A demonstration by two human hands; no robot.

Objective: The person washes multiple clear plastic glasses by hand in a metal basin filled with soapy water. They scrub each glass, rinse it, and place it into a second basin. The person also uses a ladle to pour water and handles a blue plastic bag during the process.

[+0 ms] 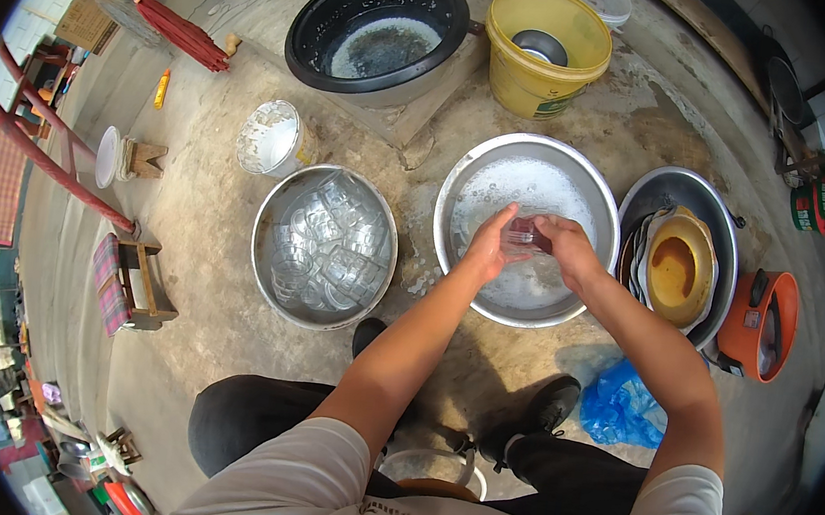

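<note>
My left hand (491,245) and my right hand (568,247) hold a clear glass cup (523,233) between them, above a wide metal basin (450,261) of foamy water. Something dark reddish shows at the cup beside my right fingers; what it is cannot be told. Left of this basin stands a second metal basin (258,260) piled with clear glass mugs (335,238). To the right, a deeper metal basin (728,249) holds stacked pans or bowls, with a yellowish metal bowl (679,301) on top that has a brown stain inside.
Beyond the basins are a black tub (301,57) of sudsy water, a yellow bucket (510,79) with a metal bowl inside, and a white-stained pail (267,138). An orange bucket (736,333) and a blue plastic bag (619,407) lie right. A small wooden stool (150,317) stands left.
</note>
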